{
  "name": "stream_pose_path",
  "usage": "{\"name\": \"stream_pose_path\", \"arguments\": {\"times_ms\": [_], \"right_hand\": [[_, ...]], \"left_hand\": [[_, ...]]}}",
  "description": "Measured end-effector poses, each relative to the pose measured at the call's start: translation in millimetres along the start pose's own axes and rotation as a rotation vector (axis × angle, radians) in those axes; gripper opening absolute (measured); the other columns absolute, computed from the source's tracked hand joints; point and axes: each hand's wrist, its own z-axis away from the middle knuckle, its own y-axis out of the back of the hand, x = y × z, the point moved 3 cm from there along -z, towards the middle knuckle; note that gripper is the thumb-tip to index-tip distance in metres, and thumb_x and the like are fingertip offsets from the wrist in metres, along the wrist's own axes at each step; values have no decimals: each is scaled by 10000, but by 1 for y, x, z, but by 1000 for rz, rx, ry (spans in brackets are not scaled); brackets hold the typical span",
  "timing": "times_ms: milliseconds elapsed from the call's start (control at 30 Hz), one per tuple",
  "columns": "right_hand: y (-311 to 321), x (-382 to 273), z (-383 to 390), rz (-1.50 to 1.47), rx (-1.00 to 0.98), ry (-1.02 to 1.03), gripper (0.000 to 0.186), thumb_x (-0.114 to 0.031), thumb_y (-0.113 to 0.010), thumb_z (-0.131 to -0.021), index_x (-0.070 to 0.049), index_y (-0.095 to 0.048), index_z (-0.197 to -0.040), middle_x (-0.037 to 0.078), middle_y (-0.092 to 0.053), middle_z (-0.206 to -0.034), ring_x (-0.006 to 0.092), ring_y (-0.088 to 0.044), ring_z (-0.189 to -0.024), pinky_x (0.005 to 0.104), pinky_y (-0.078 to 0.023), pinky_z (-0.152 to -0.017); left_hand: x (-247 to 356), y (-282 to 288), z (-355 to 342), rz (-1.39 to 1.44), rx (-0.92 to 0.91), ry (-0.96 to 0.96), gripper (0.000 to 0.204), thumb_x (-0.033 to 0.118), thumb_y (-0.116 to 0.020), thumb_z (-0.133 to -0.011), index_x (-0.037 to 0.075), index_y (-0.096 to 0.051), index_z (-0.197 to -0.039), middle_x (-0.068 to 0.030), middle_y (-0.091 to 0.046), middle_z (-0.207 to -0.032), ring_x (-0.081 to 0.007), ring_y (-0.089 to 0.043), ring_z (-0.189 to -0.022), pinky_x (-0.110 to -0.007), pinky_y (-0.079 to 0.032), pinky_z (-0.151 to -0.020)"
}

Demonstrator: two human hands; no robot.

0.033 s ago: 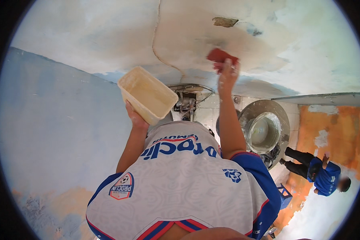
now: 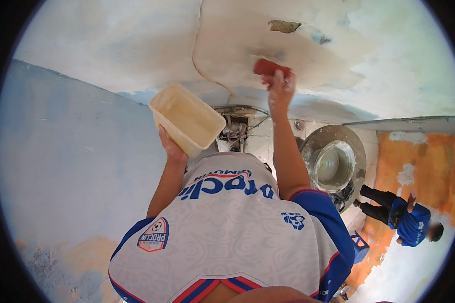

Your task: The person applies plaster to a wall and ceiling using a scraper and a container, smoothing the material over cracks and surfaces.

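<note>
A cream rectangular plastic tub (image 2: 182,143) sits tilted in my left hand (image 2: 172,147), whose fingers press against its outer side and underneath. Pale residue coats the inside of the tub. Ahead and to the right, my right hand (image 2: 282,92) grips a flat red putty spreader (image 2: 270,67), slightly blurred by motion. The spreader is at the patchy, whitish wall (image 2: 237,35); its exact contact with the surface cannot be made out. Beyond it, the wall has a chipped brown hole (image 2: 284,27), and a thin crack-like line (image 2: 193,55) runs to the left.
A whitish, smeared bucket (image 2: 316,171) stands within a round grey basin (image 2: 358,151) at right. Pipes and cables (image 2: 233,129) are low at the wall. A person in a blue shirt (image 2: 413,224) stands far right near a blue stool (image 2: 359,248). A bluish wall (image 2: 76,151) flanks my left.
My right hand has shifted a little left along the wall with the red putty spreader. The left hand and tub have stayed in place.
</note>
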Motion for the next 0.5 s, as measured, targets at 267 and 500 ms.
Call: {"name": "stream_pose_path", "arguments": {"times_ms": [267,500], "right_hand": [[45,-30,-18,-18,30,15,257,-305,-535,-1070,-62,-482,-1131,103,-720,-806,125,-645,-631,239,-440,-520],[23,0,-30,99,90,25,256,-276,-496,-1072,-28,-512,-1138,102,-705,-890,143,-671,-664,251,-468,-512]], "left_hand": [[0,4,0,19,76,-9,681,596,-350,-1035,152,-340,-1550,-95,-468,-1513,-304,-481,-1363,-461,-433,-1120],[-6,12,0,19,121,50,697,603,-363,-1029,158,-321,-1564,-94,-448,-1534,-312,-449,-1395,-469,-409,-1143]]}}
